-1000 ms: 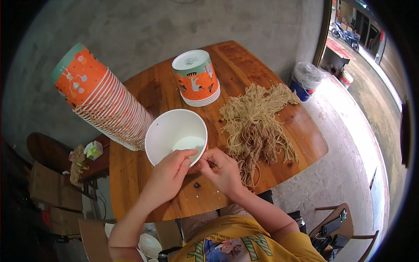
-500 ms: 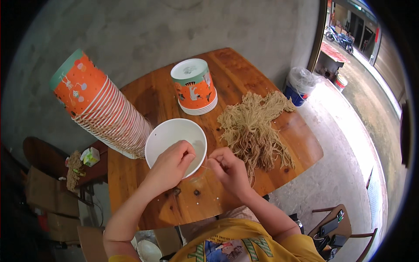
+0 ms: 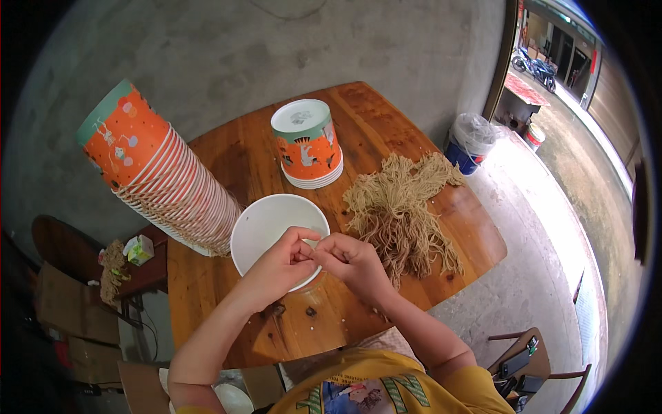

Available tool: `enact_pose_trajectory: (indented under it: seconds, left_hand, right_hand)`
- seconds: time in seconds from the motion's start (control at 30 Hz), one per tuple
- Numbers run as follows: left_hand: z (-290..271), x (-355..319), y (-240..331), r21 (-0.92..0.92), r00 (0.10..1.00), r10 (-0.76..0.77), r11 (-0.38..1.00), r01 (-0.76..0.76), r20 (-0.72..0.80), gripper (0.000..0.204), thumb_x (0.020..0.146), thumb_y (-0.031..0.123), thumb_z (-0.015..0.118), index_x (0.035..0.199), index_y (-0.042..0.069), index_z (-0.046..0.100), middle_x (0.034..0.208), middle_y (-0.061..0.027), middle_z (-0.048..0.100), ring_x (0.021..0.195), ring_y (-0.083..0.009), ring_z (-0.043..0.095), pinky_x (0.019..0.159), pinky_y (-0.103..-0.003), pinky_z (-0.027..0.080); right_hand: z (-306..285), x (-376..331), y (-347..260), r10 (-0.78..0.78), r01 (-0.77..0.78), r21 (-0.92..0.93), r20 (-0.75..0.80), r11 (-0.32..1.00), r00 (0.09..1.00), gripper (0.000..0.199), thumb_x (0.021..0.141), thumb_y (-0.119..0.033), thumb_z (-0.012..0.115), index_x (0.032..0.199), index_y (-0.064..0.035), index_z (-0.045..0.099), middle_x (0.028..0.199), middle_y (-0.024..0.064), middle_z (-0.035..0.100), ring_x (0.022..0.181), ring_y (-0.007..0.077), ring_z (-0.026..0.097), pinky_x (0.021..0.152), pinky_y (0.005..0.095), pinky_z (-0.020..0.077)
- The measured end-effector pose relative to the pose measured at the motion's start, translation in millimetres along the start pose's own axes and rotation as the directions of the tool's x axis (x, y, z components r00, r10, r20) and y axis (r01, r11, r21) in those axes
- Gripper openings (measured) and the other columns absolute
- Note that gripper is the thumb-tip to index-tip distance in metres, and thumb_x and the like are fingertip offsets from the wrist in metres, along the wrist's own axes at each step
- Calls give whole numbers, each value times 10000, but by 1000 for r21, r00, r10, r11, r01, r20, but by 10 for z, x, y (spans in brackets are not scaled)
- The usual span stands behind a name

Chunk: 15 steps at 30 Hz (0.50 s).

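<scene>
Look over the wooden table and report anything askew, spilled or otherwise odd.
The long stack of orange paper cups lies tipped on its side, its far end jutting past the table edge. A loose heap of tan strings sprawls bare on the wood. Both look untidy; nothing appears damaged.

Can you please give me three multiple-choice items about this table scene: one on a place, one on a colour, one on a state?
1. Where does the pile of noodles lie?
A. On the wooden table, to the right of the white bowl
B. Inside the white bowl
C. On the floor

2. What is the main colour of the outside of the short stack of cups?
A. Blue
B. Orange
C. Black

3. How do the left hand and the right hand stand?
A. Far apart
B. Flat on the table
C. Fingertips together over the bowl's near rim

Answers: 1 A, the strands rest on the wood beside the bowl; 2 B, its wall is orange; 3 C, both hands meet there.
</scene>
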<state>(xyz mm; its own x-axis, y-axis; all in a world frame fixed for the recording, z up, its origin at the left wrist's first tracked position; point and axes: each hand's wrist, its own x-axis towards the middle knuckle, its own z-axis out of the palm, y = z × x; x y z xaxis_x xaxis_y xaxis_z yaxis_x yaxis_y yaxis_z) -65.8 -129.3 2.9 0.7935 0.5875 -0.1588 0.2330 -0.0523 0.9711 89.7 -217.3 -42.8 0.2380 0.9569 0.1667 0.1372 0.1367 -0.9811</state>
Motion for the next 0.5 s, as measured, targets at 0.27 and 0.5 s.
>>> enact_pose_trajectory:
  seconds: [0.27, 0.5]
  left_hand:
    - [-51, 55, -15, -80, 982, -190, 979, 189, -17, 193, 922, 64, 590, 1110, 36, 553, 940, -21, 608, 835, -79, 549, 769, -230, 458]
    - [-9, 64, -44, -116, 997, -77, 990, 78, 11, 114, 939, 109, 584, 1025, 35, 575, 912, 0, 605, 802, -66, 537, 732, -230, 451]
  right_hand:
    - [-233, -37, -46, -141, 131, -209, -36, 969, 989, 133, 928, -118, 645, 1009, -26, 592, 766, -18, 573, 667, 48, 511, 620, 230, 443]
    - [-522, 2, -423, -18, 175, -243, 537, 954, 844, 246, 940, -264, 646, 929, -18, 639, 750, 11, 604, 722, 63, 559, 662, 274, 470]
